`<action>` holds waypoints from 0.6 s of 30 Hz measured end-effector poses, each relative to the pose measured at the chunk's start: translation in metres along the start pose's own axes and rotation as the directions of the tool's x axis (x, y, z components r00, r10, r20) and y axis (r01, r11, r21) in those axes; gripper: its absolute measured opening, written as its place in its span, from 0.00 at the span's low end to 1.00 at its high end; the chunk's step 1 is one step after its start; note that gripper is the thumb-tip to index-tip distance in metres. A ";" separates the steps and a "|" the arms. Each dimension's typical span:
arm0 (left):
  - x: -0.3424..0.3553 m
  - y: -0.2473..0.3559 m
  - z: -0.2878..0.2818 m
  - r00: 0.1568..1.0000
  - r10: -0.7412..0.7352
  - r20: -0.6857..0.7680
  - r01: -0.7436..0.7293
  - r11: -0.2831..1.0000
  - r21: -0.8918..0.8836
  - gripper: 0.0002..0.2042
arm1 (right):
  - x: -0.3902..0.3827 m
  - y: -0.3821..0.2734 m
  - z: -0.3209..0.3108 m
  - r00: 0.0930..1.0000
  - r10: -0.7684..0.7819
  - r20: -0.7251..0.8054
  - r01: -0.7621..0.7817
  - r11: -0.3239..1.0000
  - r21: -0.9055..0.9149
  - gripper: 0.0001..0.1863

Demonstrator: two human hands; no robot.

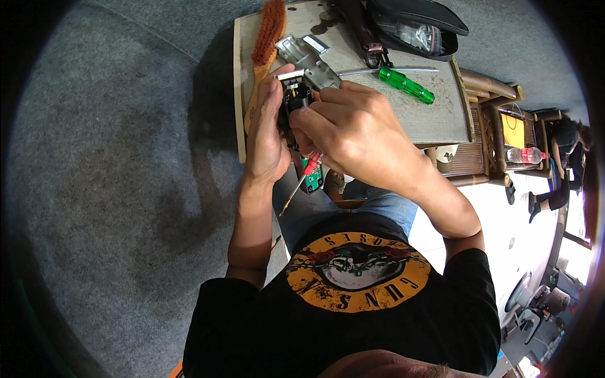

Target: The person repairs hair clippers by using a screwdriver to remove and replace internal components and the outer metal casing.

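The left forearm (251, 217) runs straight up to the inward-cupped left hand (268, 143); the right arm (438, 189) bends at the elbow (467, 228), its right hand (354, 129) back-up, fingers (318, 123) curled.

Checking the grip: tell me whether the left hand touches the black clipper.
Touching: the head view shows the left hand cupped against the black clipper, along its left side.

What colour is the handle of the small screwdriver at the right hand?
The screwdriver handle is red, showing best in the head view.
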State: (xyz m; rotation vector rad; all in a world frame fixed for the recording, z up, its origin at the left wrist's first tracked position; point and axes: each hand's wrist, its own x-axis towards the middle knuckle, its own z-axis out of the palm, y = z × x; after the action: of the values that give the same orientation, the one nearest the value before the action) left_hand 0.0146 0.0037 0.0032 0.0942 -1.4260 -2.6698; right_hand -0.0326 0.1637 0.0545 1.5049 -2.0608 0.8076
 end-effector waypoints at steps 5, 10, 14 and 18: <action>0.000 0.000 -0.002 1.000 -0.009 -0.003 0.009 1.000 -0.012 0.20 | 0.005 0.008 -0.004 0.998 -0.056 0.003 0.056 0.996 0.068 0.06; 0.000 0.003 0.003 0.999 -0.017 -0.031 0.017 1.000 0.005 0.20 | 0.005 0.015 -0.003 0.998 -0.050 0.043 0.043 0.986 0.161 0.06; -0.002 0.005 0.007 0.998 -0.022 -0.051 0.022 1.000 -0.005 0.20 | 0.005 0.015 -0.002 0.998 -0.039 0.045 0.033 0.989 0.143 0.06; -0.001 0.004 0.006 0.999 -0.016 -0.047 0.015 1.000 -0.014 0.20 | 0.006 0.014 -0.001 0.999 -0.028 0.023 0.024 0.989 0.145 0.12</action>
State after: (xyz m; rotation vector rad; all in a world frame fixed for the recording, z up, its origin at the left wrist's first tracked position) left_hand 0.0151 0.0063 0.0098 0.1663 -1.3985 -2.6706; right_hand -0.0476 0.1634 0.0572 1.6228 -2.0337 0.9504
